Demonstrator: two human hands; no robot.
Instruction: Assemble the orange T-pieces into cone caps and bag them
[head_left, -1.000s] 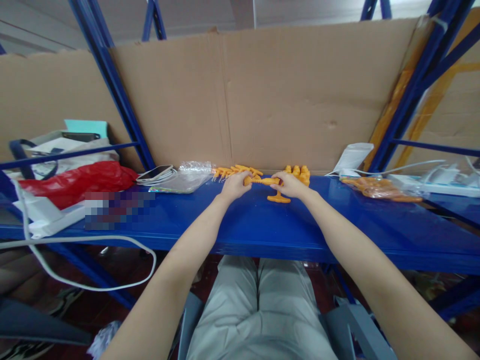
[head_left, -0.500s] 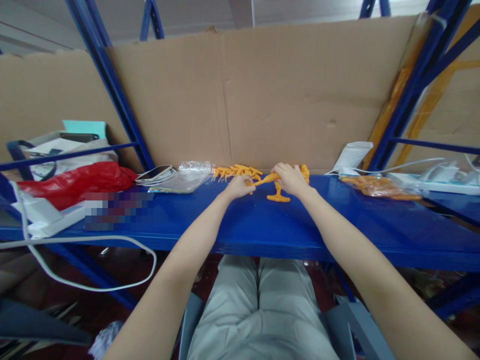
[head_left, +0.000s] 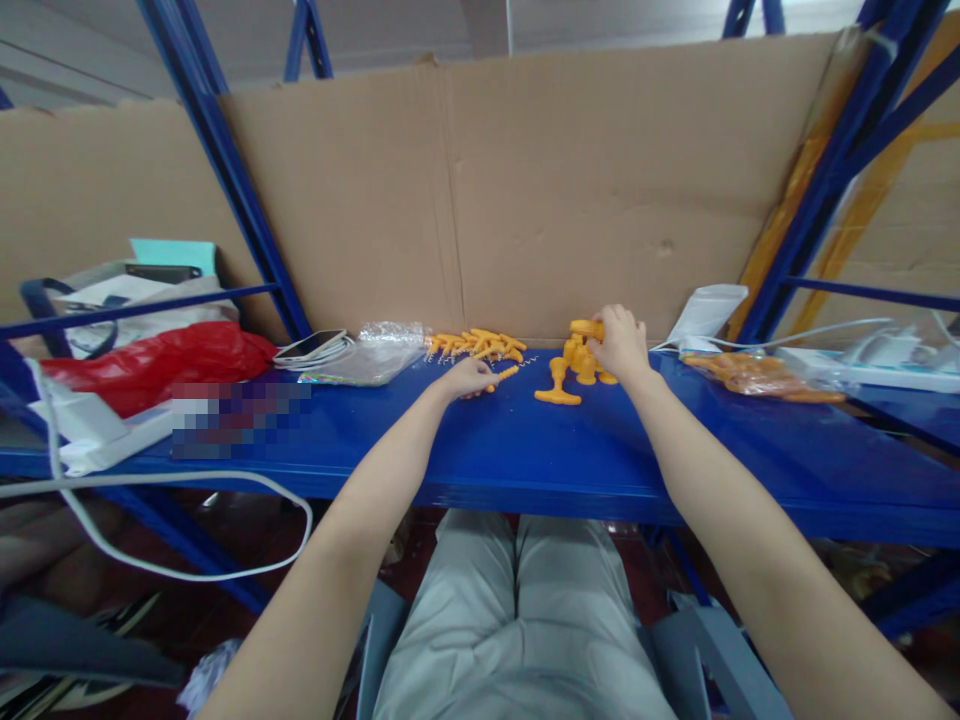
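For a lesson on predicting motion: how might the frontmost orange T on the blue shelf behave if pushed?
The orange T looks like moulded plastic, so it is probably stiff and fairly light. Its crossbar juts past the stem on both sides, so it may swivel rather than roll. The blue shelf looks smooth, so sliding seems likely.

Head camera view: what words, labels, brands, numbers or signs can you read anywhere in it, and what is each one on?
There is no text that can be read.
Pale bag at the left: dark marks, too blurred to tell whether they are lettering.
Pixelated patch on the blue shelf: blocked out, unreadable.
Orange pieces at the hands: no lettering that I can make out.
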